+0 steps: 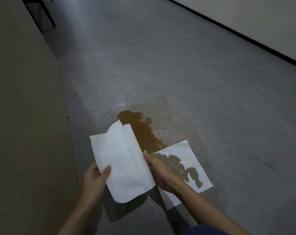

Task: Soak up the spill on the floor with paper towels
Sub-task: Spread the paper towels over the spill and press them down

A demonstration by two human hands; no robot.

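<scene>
Above the brown spill [142,131], both hands, left [94,177] and right [160,173], pinch a clean paper towel [121,160]; a stained towel [183,167] lies alongside.

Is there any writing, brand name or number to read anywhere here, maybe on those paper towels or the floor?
None: no words, labels, numbers or signs show.
The held paper towel is plain white.
The paper towel on the floor bears only brown stains.
The floor and the wall carry no text.

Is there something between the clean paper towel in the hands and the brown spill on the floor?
Nothing visible. Both hands hold the clean paper towel just above the brown spill, with only bare floor around.
</scene>
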